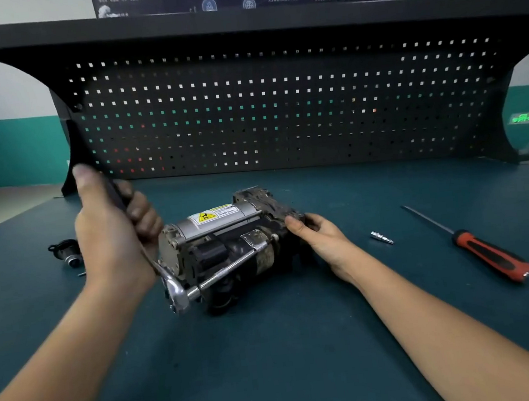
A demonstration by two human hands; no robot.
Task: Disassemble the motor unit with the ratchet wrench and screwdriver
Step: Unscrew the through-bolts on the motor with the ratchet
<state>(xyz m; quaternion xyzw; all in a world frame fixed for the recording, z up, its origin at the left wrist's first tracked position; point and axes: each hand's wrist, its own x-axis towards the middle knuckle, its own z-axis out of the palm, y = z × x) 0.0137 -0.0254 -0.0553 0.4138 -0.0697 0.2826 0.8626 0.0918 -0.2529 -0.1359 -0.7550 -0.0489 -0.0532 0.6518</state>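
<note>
Reaching over the near edge of the tabletop point(273, 362), the left hand point(110, 236) grips the ratchet wrench point(176, 290) by its handle, with the long extension seated on a bolt of the motor unit point(228, 236), which lies mid-tabletop. The right hand point(319, 237) clasps the unit's right end. This looks like bolt-loosening. The next swing needs the unit braced against twisting. The screwdriver point(487, 252) lies untouched near the right edge.

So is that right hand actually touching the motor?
Touching. The head view shows the right hand with its fingers gripping the dark right end of the motor, no gap between them.
</note>
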